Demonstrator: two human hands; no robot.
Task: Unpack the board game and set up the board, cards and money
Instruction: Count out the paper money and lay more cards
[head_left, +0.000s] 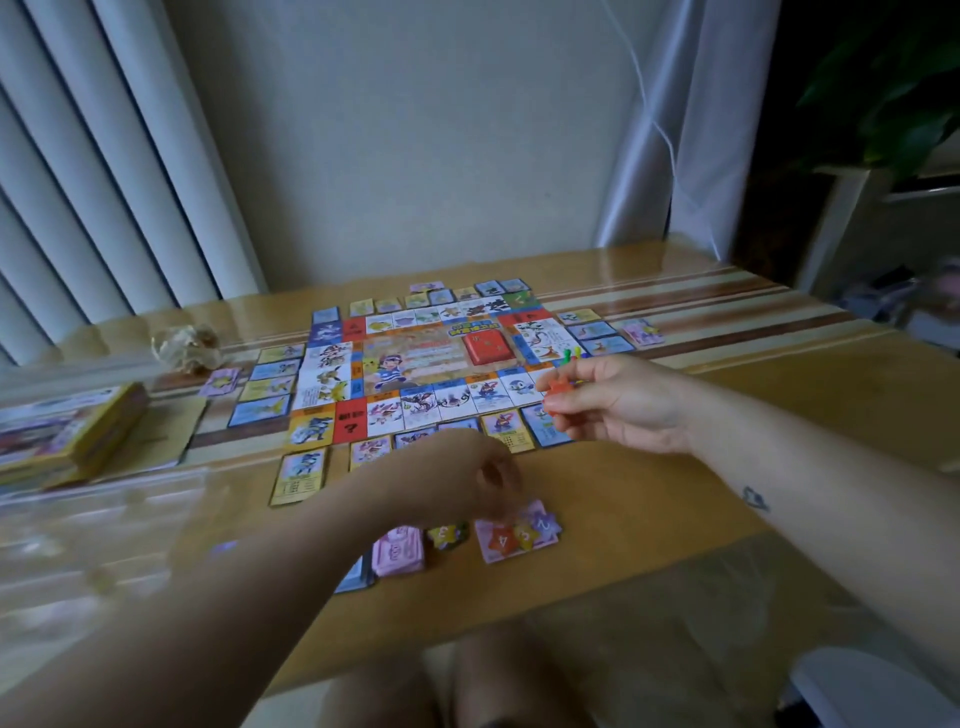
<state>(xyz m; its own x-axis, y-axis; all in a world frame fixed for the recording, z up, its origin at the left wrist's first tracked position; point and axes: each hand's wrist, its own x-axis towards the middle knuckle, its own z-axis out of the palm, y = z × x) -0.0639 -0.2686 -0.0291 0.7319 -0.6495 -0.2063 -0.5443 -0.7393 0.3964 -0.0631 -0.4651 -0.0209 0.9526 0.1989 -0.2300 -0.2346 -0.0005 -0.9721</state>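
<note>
Orange game piece (558, 391) is being pinched between the thumb and fingertips of the right hand (621, 402); the remaining fingers are being held loosely curled. The hand is being held over the near right corner of the board (415, 364), just beside the green and yellow pawns (570, 355) that are being stood on that corner. The board is being observed unfolded and flat in the middle of the wooden table (649, 493). A red card deck (485, 345) is being carried on its centre panel. Property cards (304, 475) are being displayed face up in rows along all four edges of the board, outside it. The left hand (475, 480) is being held low, fingers curled downward, directly above the star-shaped number tiles (519, 535) near the table's front edge; because of blur it cannot be judged whether anything is being gripped. A pink stack of money (400, 552) is being noted just left of the tiles, with a blue stack (357, 577) partly hidden under the left forearm. The yellow game box (78, 436) is being noted at the far left, and a crumpled wrapper (188, 347) beyond it.
</note>
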